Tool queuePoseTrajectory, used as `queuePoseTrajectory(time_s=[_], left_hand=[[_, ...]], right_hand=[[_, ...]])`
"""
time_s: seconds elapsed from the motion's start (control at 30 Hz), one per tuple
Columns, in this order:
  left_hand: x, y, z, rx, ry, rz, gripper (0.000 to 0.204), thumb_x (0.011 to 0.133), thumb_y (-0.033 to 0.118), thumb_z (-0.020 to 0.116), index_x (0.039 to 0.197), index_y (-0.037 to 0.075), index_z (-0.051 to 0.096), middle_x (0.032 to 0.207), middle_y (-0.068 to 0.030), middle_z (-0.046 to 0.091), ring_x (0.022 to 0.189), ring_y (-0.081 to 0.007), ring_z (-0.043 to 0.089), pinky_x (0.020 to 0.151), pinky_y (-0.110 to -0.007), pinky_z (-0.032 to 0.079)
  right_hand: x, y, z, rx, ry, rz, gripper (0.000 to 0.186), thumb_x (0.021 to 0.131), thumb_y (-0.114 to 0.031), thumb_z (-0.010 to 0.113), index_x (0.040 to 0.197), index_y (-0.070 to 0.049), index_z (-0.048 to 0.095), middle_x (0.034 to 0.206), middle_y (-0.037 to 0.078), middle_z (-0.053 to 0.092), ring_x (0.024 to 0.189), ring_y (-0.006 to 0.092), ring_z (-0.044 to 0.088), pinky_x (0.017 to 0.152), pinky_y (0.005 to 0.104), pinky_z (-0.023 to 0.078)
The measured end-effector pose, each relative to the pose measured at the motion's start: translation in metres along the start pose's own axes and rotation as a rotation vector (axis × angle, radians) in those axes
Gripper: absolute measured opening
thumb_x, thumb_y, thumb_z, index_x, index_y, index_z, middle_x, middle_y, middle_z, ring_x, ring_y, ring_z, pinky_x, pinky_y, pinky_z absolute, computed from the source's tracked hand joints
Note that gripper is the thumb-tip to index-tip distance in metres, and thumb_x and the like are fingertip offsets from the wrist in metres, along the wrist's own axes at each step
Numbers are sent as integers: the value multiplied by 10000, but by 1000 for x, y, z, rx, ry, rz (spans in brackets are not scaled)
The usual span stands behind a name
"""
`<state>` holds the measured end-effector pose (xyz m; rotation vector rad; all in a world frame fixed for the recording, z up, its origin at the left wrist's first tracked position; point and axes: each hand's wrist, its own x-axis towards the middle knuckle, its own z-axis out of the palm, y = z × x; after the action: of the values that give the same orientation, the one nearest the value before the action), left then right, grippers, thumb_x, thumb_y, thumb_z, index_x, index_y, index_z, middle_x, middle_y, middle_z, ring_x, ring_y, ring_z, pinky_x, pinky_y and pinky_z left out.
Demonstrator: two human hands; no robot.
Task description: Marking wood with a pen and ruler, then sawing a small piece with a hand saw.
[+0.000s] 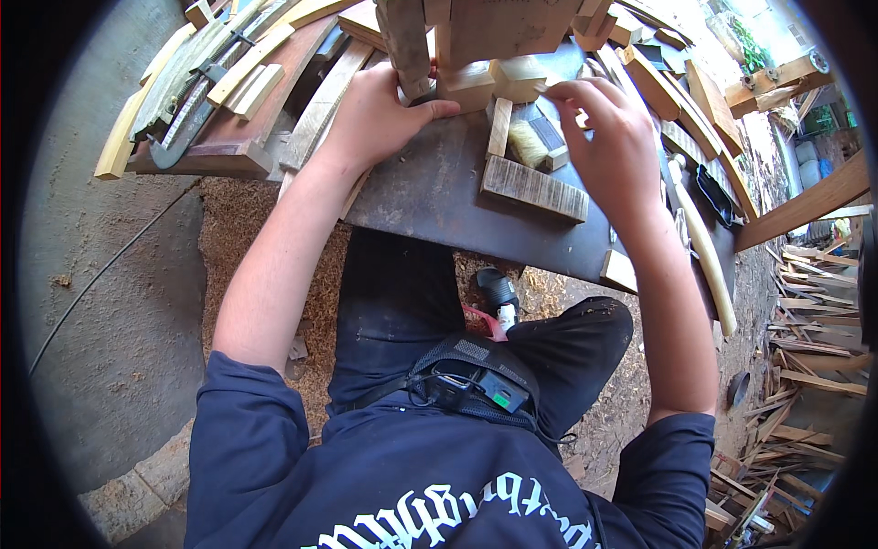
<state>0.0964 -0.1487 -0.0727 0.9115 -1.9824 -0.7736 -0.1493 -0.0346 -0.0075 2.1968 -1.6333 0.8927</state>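
Note:
My left hand (380,114) is closed at the left end of a pale wooden block (468,87) on the dark work table (412,201). Its thumb lies along the block's near side, while an upright piece of wood (404,41) partly covers the fingers. Beside that block is a second pale block (519,79). My right hand (608,123) is at its right edge, fingers bent in a pinch; whatever they hold is too small or hidden to name. Below the right hand, a striped wooden strip (535,188) and a tuft of pale fibres (528,144) lie on the table.
A large wooden piece (503,32) stands over the blocks at the far edge. A clamp (210,73) and several wood strips lie at far left. A pale curved stick (702,242) hangs over the right side. Wood scraps (819,366) are piled on the floor, right.

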Motion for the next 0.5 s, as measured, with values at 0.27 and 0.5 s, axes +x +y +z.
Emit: queuePoseTrajectory(time_s=[0.27,0.5], left_hand=[[-2,9,-4,-9,-97,-122,536,824,156,877,1306,12,694,1160,-118,764,1075,-184,710,955,-344,546],[-1,0,0,-38,-80,-105,533,809,130,886,1293,13,698,1169,-111,753,1091,-180,697,958,-338,545]], right_hand=[[-2,-51,43,-25,-233,-108,71,830,-129,684,859,-81,727,908,55,708,1005,272,650,875,421,526],[1,-50,36,-23,-326,-62,104,823,-168,699,885,-102,748,877,48,709,1028,259,645,899,434,525]])
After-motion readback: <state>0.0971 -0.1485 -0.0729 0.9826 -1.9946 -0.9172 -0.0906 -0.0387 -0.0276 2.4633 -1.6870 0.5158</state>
